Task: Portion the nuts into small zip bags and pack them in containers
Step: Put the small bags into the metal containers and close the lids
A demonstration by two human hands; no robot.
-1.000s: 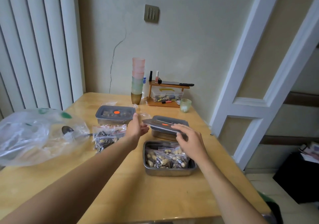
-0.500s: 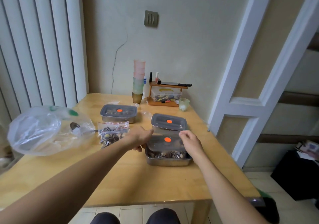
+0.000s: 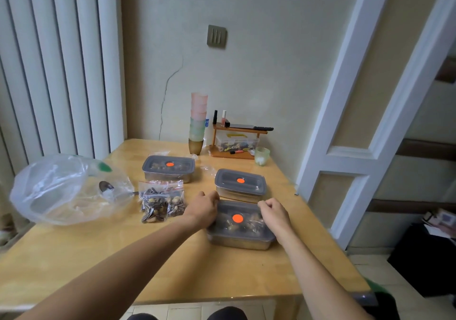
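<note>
Left hand (image 3: 202,208): fingers curled over the left edge of the grey lid (image 3: 238,217), pressing on it.
Right hand (image 3: 274,215): fingers curled down onto the lid's right edge.
Near container (image 3: 240,242): steel, lidded, on the table (image 3: 172,265) between both hands; nut bags show dimly through the lid.
Other containers: one (image 3: 240,184) just behind it, another (image 3: 169,169) farther left, both lidded.
Loose zip bags of nuts (image 3: 161,202): on the table left of the left hand.
Large clear bag (image 3: 61,189): at the table's left edge, beside a spoon (image 3: 107,186).
</note>
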